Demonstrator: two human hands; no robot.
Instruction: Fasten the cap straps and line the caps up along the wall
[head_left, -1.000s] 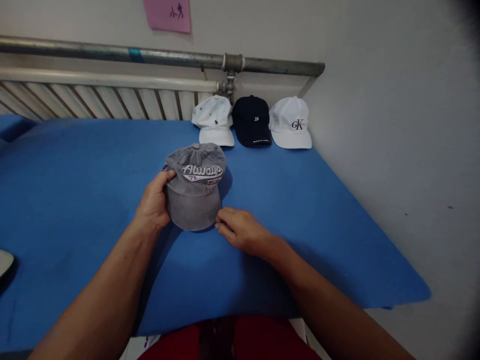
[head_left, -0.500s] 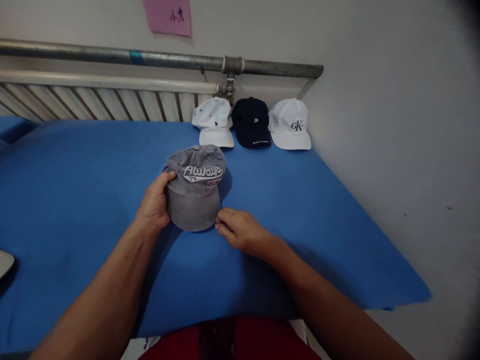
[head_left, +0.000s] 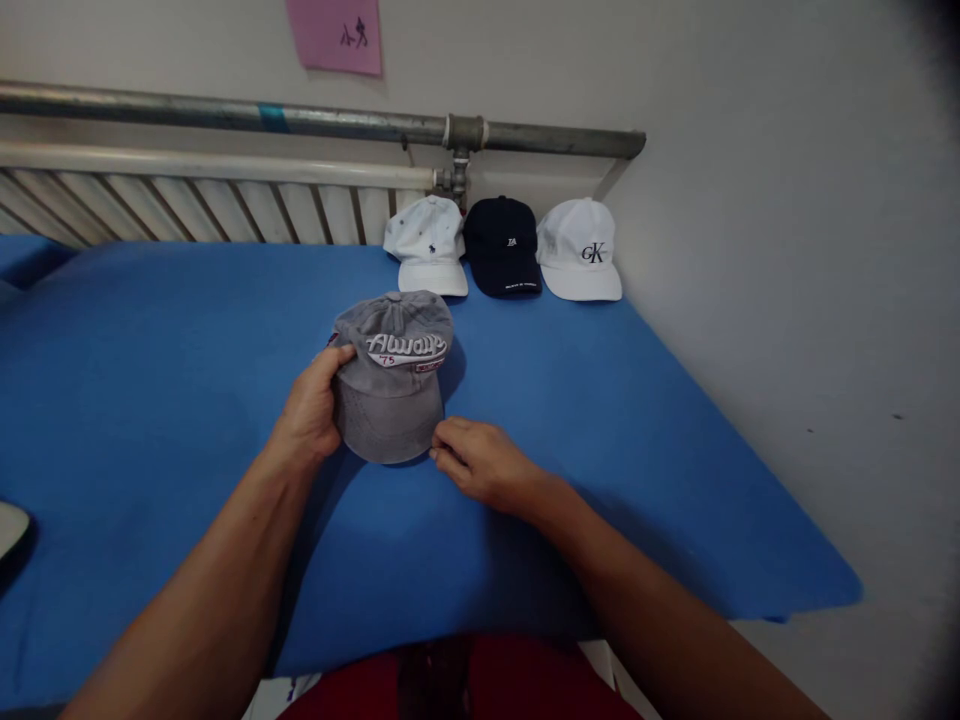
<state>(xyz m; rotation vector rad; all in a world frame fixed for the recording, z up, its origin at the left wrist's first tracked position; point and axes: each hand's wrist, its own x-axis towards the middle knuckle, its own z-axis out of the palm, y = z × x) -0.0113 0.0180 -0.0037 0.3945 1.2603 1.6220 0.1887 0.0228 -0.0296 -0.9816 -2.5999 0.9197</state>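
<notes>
A grey cap (head_left: 390, 400) with "Always" and "75" on its front is held over the blue surface (head_left: 187, 370), its brim toward me. My left hand (head_left: 311, 405) grips the cap's left side, thumb on the outside and the other fingers hidden behind it. At the brim's right edge, my right hand (head_left: 476, 460) is closed, its fingertips pinching the edge. Behind stand three caps in a row: a white one (head_left: 427, 240) with a small horse logo, a black one (head_left: 502, 245), and a white one (head_left: 581, 250) with dark letters.
A white radiator (head_left: 217, 205) and a metal pipe (head_left: 360, 122) run along the back wall, below a pink note (head_left: 337, 35). The right wall (head_left: 787, 250) borders the blue surface. Part of a pale object (head_left: 10, 528) shows at the left edge.
</notes>
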